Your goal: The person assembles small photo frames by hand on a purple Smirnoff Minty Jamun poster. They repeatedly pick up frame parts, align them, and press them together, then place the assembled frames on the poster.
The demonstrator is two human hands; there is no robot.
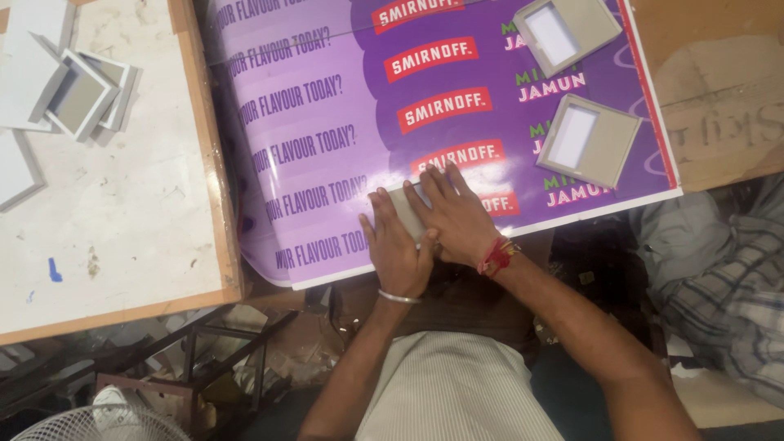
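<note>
Both flat palms, left hand (395, 249) and right hand (456, 214), mostly hide a grey box (406, 209)

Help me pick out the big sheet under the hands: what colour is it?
The printed sheet is mainly purple with red labels, seen in the head view.

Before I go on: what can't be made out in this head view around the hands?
- Grey piece under both hands: the left hand and right hand cover most of it, so its shape is unclear.
- Purple printed sheet: cut off by the top edge.
- Fan: cropped by the bottom edge.
- Checked cloth: runs off the right edge.
</note>
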